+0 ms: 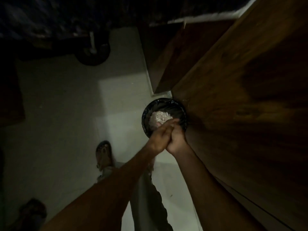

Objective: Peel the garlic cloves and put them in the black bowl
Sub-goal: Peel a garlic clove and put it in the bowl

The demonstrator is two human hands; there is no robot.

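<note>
Both forearms reach forward, left hand (159, 137) and right hand (176, 137) pressed together, grip unclear, directly above the black bowl (164, 105) of pale peelings (159, 117).

Both hands, left hand (160, 137) and right hand (176, 139), press together over a black container (179, 108); pale scraps (159, 117) lie inside. It sits beside a wooden surface (241, 97).
</note>
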